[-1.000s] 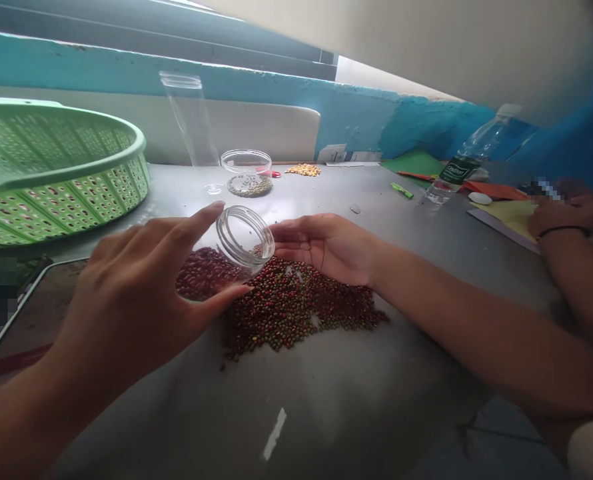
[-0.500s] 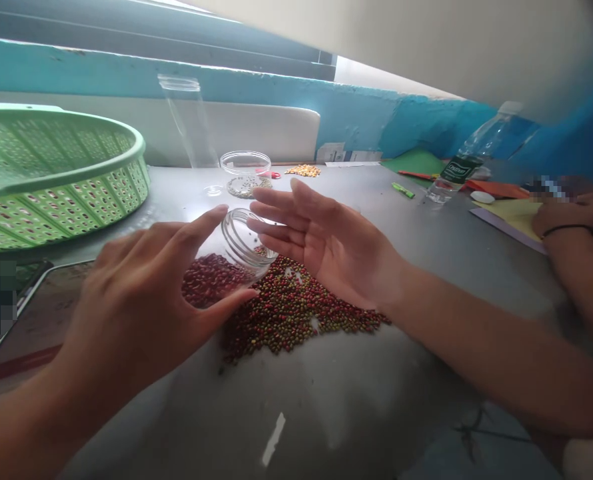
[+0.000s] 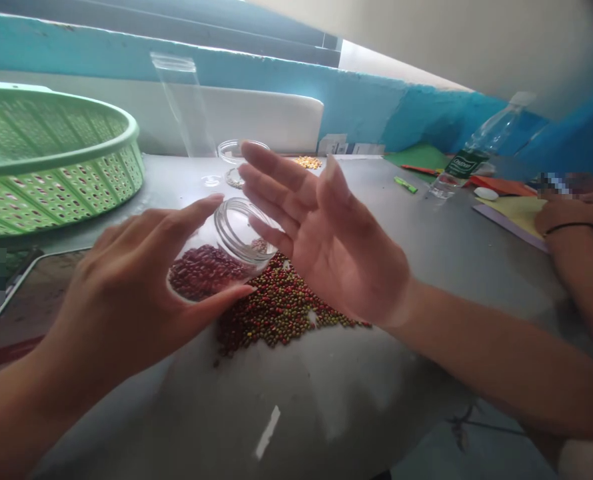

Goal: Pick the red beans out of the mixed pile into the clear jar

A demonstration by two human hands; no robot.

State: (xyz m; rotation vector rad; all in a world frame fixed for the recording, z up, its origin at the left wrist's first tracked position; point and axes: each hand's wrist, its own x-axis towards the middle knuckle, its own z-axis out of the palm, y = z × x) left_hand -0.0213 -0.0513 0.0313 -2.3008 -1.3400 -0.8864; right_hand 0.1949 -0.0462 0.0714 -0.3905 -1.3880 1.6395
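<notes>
My left hand is wrapped round a clear jar that lies tilted on its side, mouth toward the right. Dark red beans fill its lower part. My right hand is open, palm turned toward the jar, fingers spread near the jar's mouth; whether a fingertip touches the rim I cannot tell. Below both hands, a pile of mixed red and green beans lies on the grey table. Part of the pile is hidden behind the jar and my hands.
A green basket stands left, beside a tablet-like flat device. Behind are a tall clear container, a round clear dish and yellow kernels. To the right are a water bottle, coloured paper and another person's arm.
My right hand has tilted upward and its fingers have spread further, the thumb rising. The jar in my left hand has shifted slightly left. The view has moved a little.
</notes>
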